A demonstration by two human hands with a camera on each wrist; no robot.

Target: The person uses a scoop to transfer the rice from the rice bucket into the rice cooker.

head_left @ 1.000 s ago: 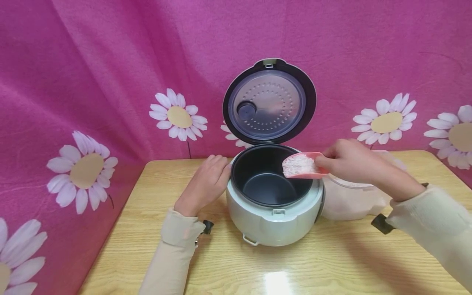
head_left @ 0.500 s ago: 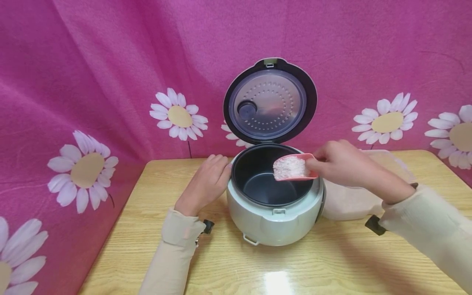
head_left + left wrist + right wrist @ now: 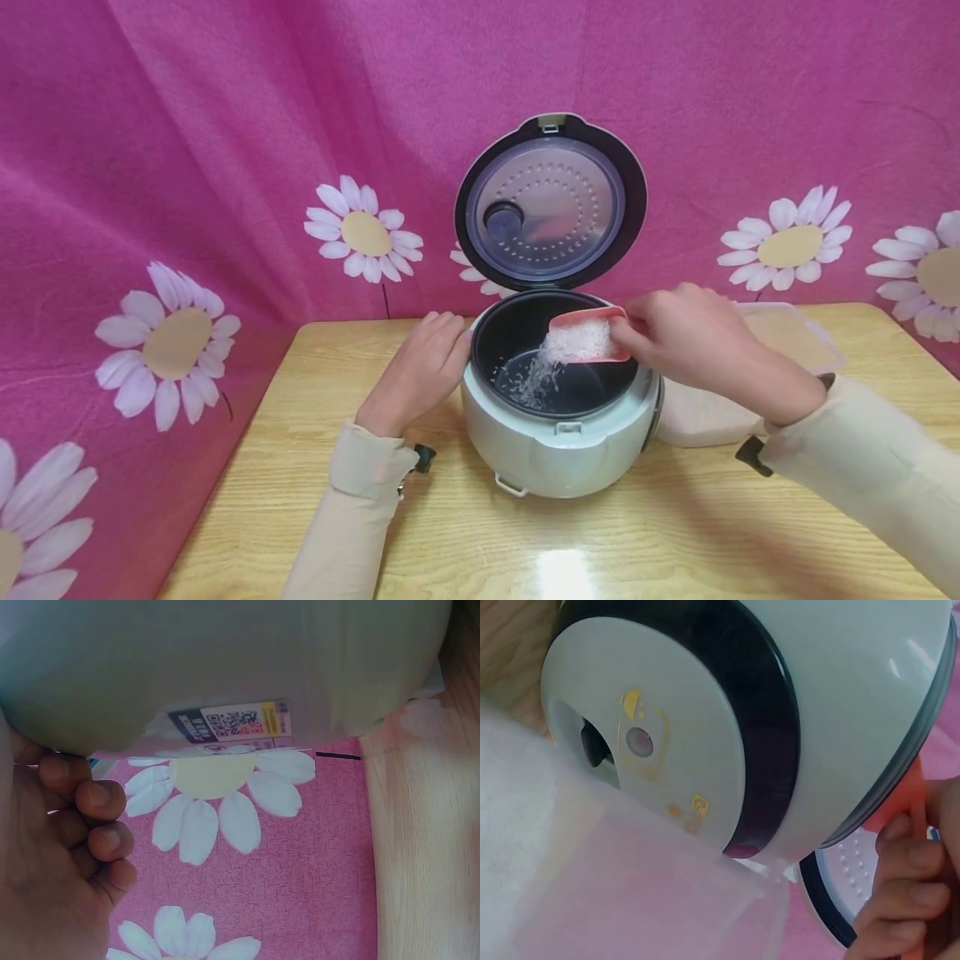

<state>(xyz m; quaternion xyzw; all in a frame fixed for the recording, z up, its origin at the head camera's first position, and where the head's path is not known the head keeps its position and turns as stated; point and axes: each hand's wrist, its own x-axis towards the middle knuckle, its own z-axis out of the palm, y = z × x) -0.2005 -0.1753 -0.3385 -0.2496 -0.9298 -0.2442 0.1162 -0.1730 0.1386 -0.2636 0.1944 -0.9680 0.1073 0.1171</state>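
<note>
Your hands are apart, on either side of the cooker [image 3: 570,467], which stands on the worktop [image 3: 300,525]. Your right hand [image 3: 686,337] is clamped on the handle of the pink scoop [image 3: 592,314], fingers curled round it. You hold the scoop over the right half of the dark pot [image 3: 600,390], mouth tipped down to the left. White rice [image 3: 577,340] spills from that mouth into the pot in a loose stream, while more fills the scoop; some grains show low in the pot. Your left hand [image 3: 420,362] rests at the cooker's left side, fingers bent; you cannot tell from these views whether it grips the rim.

The cooker's lid [image 3: 558,221] stands raised at the back. A translucent tub [image 3: 697,414] sits just right of the cooker, partly behind your right forearm. Your left wrist view shows a label [image 3: 232,724] on the cooker's side; your right shows a small round button [image 3: 639,742]. Behind the worktop hangs a magenta cloth [image 3: 225,108] printed with white daisies [image 3: 365,233]. Pale sleeves [image 3: 885,483] cover both your forearms.
</note>
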